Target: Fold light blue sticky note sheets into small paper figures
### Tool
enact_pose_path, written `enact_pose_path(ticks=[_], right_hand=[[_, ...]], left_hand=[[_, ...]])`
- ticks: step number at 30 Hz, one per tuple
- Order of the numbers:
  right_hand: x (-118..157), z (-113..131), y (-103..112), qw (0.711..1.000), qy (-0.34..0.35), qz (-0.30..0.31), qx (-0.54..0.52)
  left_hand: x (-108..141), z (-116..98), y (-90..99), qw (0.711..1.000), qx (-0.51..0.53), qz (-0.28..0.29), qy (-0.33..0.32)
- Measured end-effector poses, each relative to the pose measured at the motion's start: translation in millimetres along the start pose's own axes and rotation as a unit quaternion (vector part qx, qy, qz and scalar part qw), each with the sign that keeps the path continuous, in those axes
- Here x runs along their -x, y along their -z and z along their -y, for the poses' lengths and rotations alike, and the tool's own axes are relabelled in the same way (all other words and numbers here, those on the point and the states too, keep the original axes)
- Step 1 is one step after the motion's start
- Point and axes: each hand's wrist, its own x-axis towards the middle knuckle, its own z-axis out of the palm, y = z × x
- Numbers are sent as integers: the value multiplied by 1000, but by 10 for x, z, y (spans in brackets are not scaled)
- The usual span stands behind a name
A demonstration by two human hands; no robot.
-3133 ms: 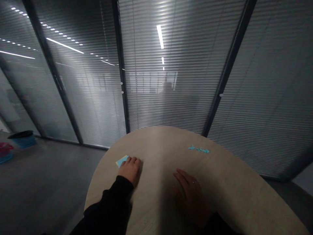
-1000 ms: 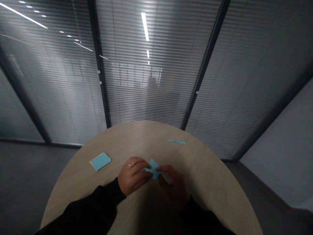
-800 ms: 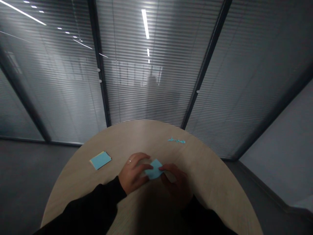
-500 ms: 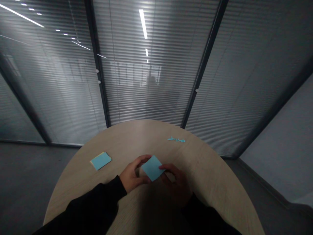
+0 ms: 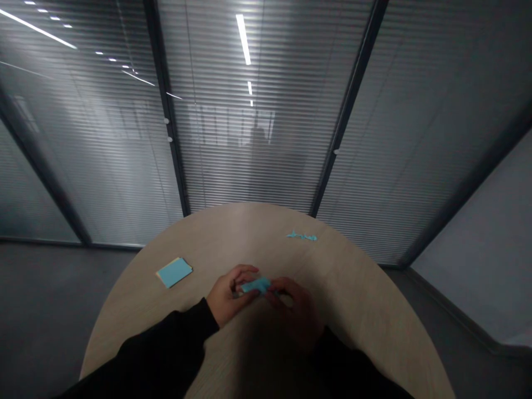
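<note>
From here I see the left hand [image 5: 229,295] and right hand [image 5: 297,317] close together, both pinching the blue sticky note [image 5: 255,285] over the middle of the round table [image 5: 249,233]; this thin paper seems very light and soft, so it is better held by its edges.

The small sticky note [image 5: 255,285] near the middle of the table is light blue. The stack of sticky notes [image 5: 174,272] by the left edge is light blue on top, with a thin yellow line along its side. The torn bits of paper [image 5: 301,236] near the far edge are light blue too. The round table [image 5: 233,227] is pale tan with soft wood lines. The sleeves [image 5: 166,338] are black. The window blinds [image 5: 249,166] have grey and white stripes.
</note>
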Motion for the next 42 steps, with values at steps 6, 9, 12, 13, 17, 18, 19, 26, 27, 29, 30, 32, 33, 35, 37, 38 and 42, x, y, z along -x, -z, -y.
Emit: enact_pose_path(ticks=[6, 9, 12, 13, 17, 18, 19, 26, 27, 29, 30, 32, 33, 35, 37, 38, 42], right_hand=[[14, -35, -89, 988, -111, 0, -104], [6, -5, -114, 980, -127, 14, -153], [1, 33, -114, 973, -133, 19, -186], [2, 39, -111, 971, -135, 20, -195], [7, 39, -106, 967, -137, 16, -215], [6, 40, -107, 965, -137, 18, -223], [3, 43, -109, 962, -138, 19, -235], [-18, 42, -103, 959, -187, 26, -210], [-17, 34, -103, 963, -186, 21, -196], [-14, 13, -108, 965, -183, -6, -186], [-13, 3, -111, 965, -180, -24, -189], [-14, -15, -115, 964, -169, -61, -194], [-15, -23, -112, 966, -160, -77, -190], [-18, -36, -93, 975, -131, -82, -158], [-22, -48, -59, 989, -90, -53, -103], [-24, -55, -39, 994, -69, -36, -76], [-49, -82, 45, 999, -4, -1, -35]], left_hand=[[6, -23, -97, 995, 67, -1, 78], [0, -37, -104, 993, 65, -16, 97], [-5, -19, -99, 990, 90, -16, 103], [-6, -10, -98, 990, 96, -17, 105], [-14, 11, -99, 988, 104, -25, 107], [-17, 11, -101, 988, 110, -27, 108], [-20, 8, -102, 987, 117, -30, 109], [-38, -13, -109, 976, 183, -36, 115], [-39, -9, -113, 973, 195, -41, 117], [-39, 7, -125, 965, 220, -54, 132], [-40, 20, -132, 960, 232, -59, 143], [-42, 50, -143, 952, 250, -61, 163], [-43, 65, -145, 950, 256, -63, 167], [-48, 88, -141, 949, 258, -75, 163], [-52, 98, -127, 948, 260, -86, 160], [-53, 99, -119, 948, 262, -88, 160], [-50, 103, -102, 948, 263, -73, 166]])
